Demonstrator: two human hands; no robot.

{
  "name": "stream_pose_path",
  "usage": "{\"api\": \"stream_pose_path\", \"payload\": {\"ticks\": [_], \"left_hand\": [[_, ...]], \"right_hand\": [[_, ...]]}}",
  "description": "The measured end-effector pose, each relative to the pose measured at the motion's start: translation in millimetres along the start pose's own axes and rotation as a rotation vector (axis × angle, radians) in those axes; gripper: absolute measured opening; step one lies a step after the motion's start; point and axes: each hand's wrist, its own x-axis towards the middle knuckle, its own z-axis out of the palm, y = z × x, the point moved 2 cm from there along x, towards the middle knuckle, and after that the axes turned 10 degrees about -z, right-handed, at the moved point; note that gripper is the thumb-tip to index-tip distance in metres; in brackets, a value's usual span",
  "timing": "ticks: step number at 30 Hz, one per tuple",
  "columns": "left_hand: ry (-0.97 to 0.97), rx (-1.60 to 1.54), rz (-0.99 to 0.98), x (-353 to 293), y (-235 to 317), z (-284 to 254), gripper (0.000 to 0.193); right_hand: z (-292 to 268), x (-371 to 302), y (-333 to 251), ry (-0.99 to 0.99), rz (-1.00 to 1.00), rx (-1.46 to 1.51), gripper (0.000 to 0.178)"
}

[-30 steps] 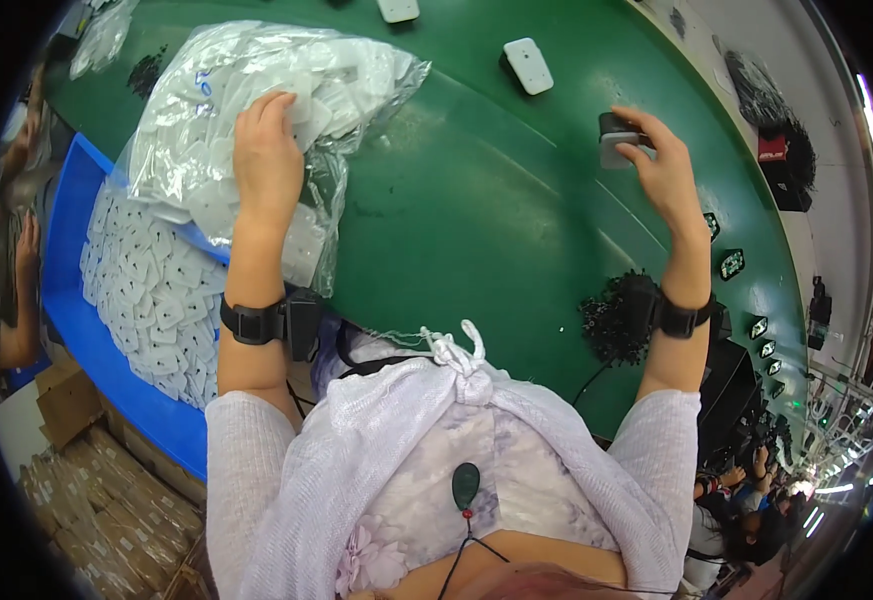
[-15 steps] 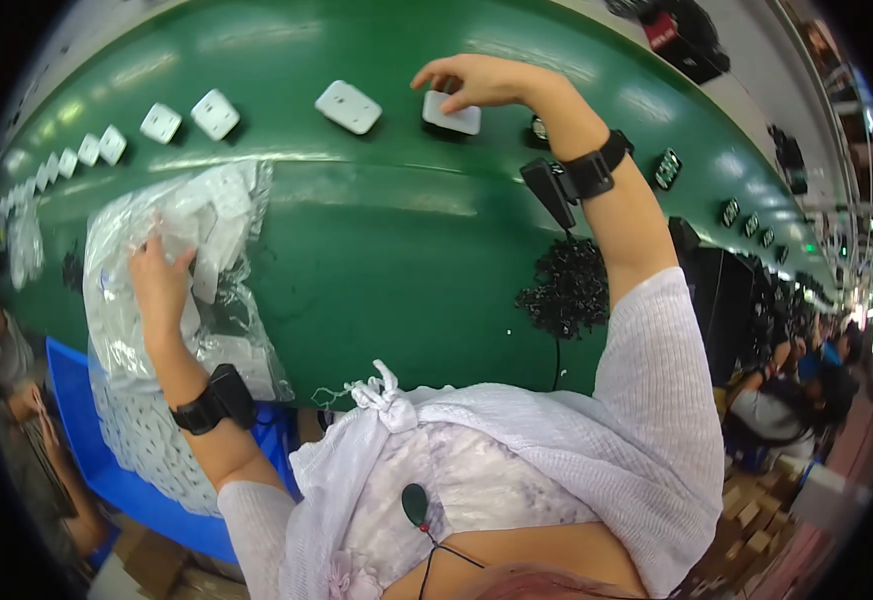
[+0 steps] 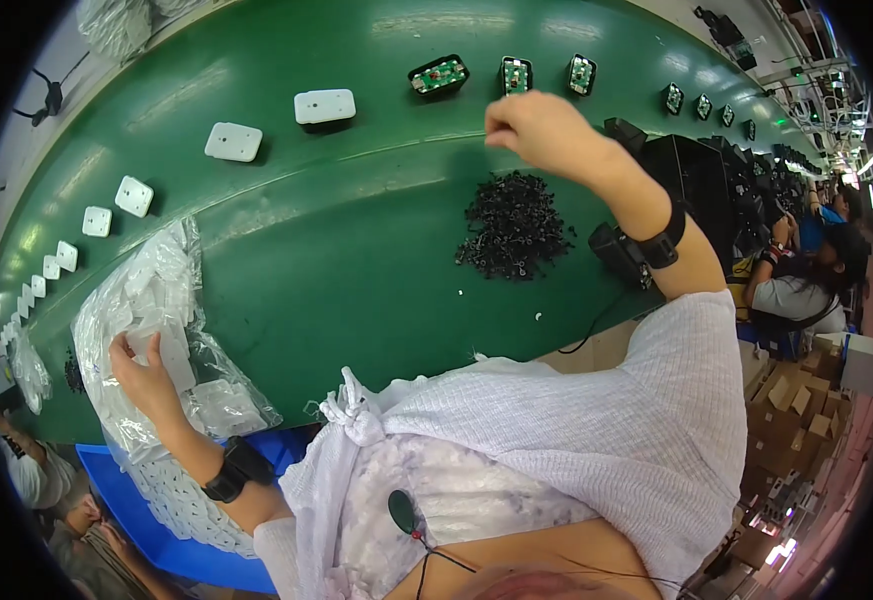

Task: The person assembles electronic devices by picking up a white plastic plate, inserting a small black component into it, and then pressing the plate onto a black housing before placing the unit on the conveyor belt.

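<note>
My left hand (image 3: 146,380) rests over a clear plastic bag (image 3: 106,330) of white plastic covers (image 3: 171,365), thumb and fingers apart. My right hand (image 3: 546,130) hovers above the green table, its fingers curled; what they hold, if anything, is hidden. Just beyond it lies an open black box with a green circuit board (image 3: 516,72). Similar boxes sit on either side, one left (image 3: 438,76) and one right (image 3: 581,75). Farther left is a box topped by a white cover (image 3: 324,105). Below my right hand lies a heap of small black parts (image 3: 516,225).
A row of white-covered boxes (image 3: 134,197) runs off leftward; several open boxes (image 3: 703,106) stand toward the right. A blue bin (image 3: 136,520) of white covers is below the bag. Black pieces (image 3: 691,180) are stacked right. A co-worker (image 3: 806,270) sits farther right.
The view has turned toward the right. My right hand has left the white-covered box and moved right, toward the open boxes. My left hand stays at the bag, its grip looking loose.
</note>
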Motion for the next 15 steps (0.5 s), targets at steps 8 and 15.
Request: {"api": "stream_pose_path", "payload": {"ticks": [8,15], "left_hand": [[0.177,0.125,0.053,-14,-8,0,0.032],[-0.042,-0.816,-0.269,-30,27,-30,0.029]], "right_hand": [[67,-19,14,0.092,-0.026,0.082,0.016],[69,-16,-14,0.131,0.02,-0.196,0.024]]}}
